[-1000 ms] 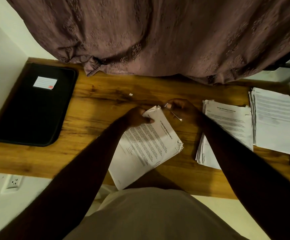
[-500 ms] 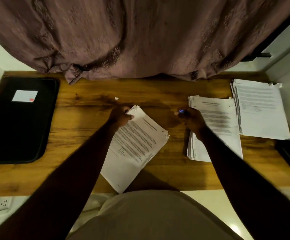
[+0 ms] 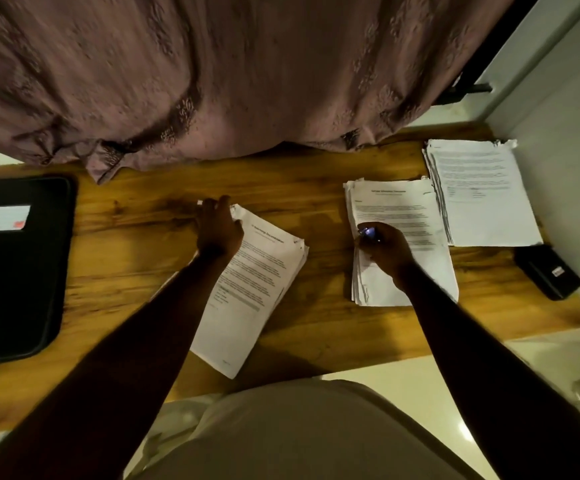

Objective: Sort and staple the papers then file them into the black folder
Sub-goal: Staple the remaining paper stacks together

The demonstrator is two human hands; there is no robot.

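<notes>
Right hand [image 3: 385, 251] now over middle stack [image 3: 402, 202], grip around shiny object [image 3: 368, 233]; left hand [image 3: 217, 230] spread

The person wears a plain, smooth beige garment [image 3: 299, 438], softly creased, across the body.

left hand [image 3: 217, 230] flat, reaching forward — right hand [image 3: 383, 249] curled
</notes>
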